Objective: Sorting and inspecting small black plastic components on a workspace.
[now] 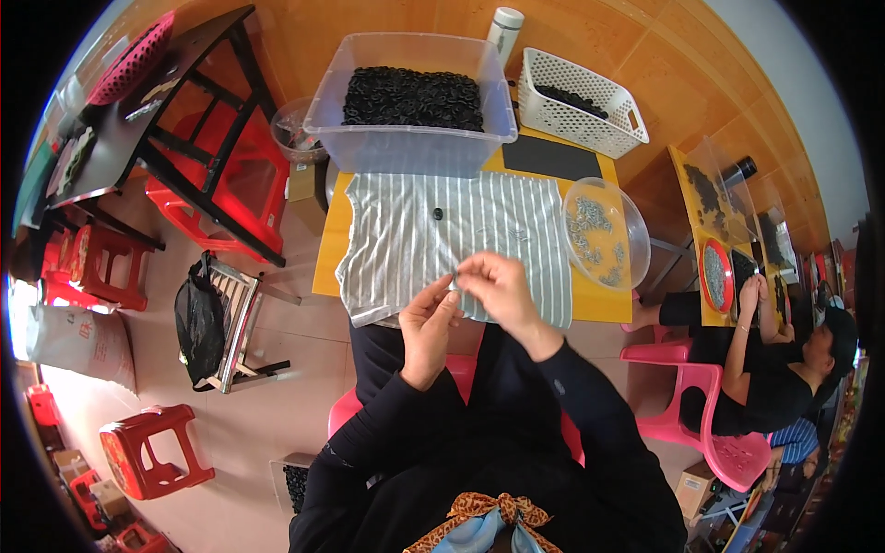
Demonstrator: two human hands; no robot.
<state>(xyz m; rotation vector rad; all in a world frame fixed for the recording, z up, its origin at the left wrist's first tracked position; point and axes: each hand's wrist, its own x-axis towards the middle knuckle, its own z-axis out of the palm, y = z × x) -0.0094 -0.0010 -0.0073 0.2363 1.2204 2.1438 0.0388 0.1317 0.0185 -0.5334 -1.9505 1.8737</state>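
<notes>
My left hand [428, 330] and my right hand [499, 288] meet above the near part of a grey-and-white striped cloth [387, 240]. Both are closed, fingertips pinched together around something tiny, partly dark, that I cannot make out. Beyond them a small black piece [438, 214] lies on the cloth. A few thin metal bits [518, 234] are scattered to its right. The round clear tub [636, 221] at the right holds many small silvery metal parts [590, 217]. At the back, a large clear bin [406, 152] is partly filled with black ring-like pieces [410, 100].
A white perforated basket [599, 134] with black pieces and a white bottle [504, 32] stand at the back, near a dark flat sheet [553, 158]. To the right a co-worker [770, 373] sits at another table. Left are a metal-framed stool [241, 323] and red stools [157, 452].
</notes>
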